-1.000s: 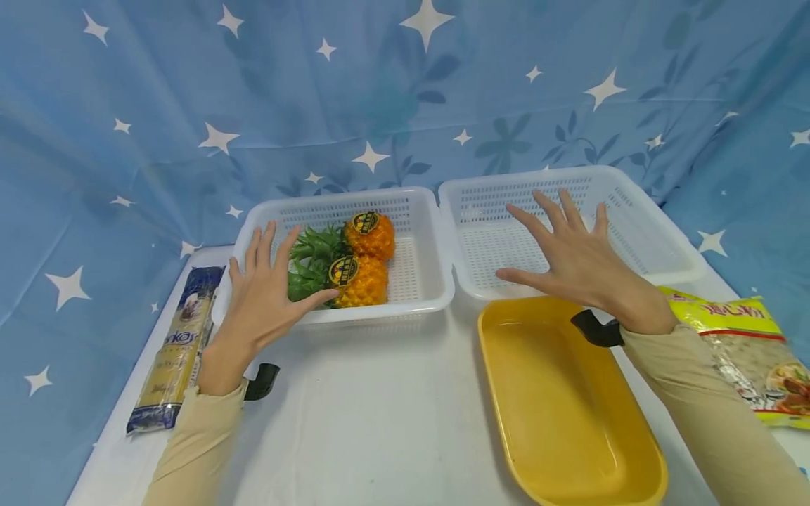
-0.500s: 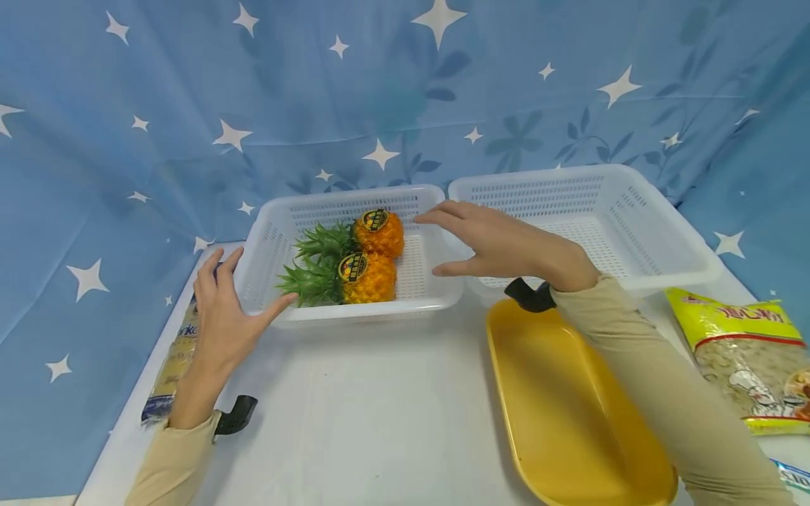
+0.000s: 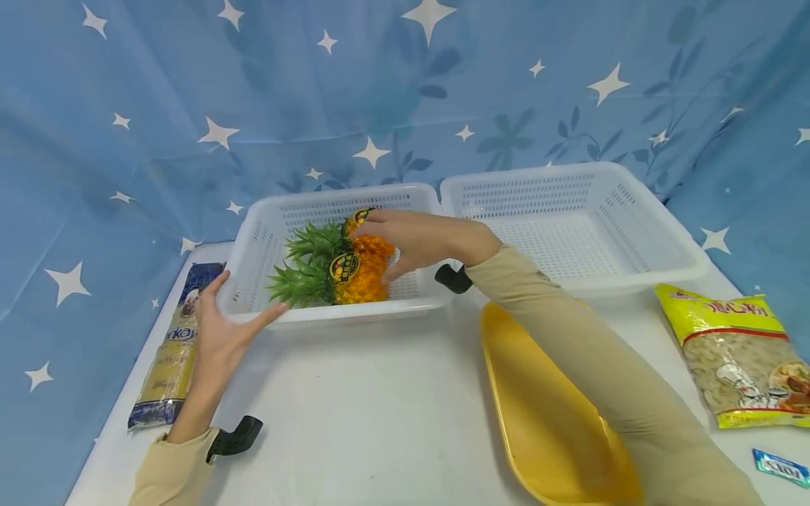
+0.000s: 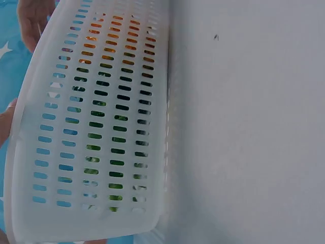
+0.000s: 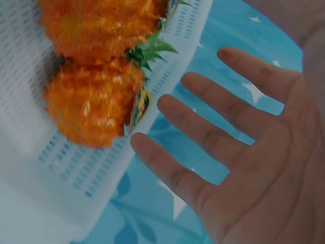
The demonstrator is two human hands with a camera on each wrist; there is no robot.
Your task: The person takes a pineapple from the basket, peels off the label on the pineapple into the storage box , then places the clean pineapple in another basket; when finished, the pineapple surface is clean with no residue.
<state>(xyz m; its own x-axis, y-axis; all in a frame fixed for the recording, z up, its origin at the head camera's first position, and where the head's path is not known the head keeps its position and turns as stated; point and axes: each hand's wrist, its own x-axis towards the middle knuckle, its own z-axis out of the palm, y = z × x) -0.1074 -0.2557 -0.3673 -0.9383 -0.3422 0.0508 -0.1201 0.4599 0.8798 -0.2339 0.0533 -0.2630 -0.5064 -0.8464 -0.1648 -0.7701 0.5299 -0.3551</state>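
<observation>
Two orange pineapples with green crowns lie side by side in the left white basket [image 3: 361, 318]. The front pineapple [image 3: 363, 281] carries a black-and-yellow label; the back pineapple [image 3: 373, 244] is partly hidden by my right hand [image 3: 418, 237]. This hand reaches over the basket with fingers spread and holds nothing; in the right wrist view, its fingertips [image 5: 144, 142] are apart from the fruit. At the basket's front left corner is my left hand [image 3: 218, 334], thumb by the front rim and fingers along the left side. Whether it presses the basket I cannot tell.
A second white basket [image 3: 633, 277] stands to the right. In front of it, a yellow tray [image 3: 538, 422] lies partly under my right forearm. A long pasta pack [image 3: 171, 358] is at the left edge, a yellow bag [image 3: 737, 351] and a small blue packet [image 3: 781, 467] at the right.
My right hand has swept left from above the right basket to over the pineapples. My left hand has moved left and down, from over the left basket to its front left corner.
</observation>
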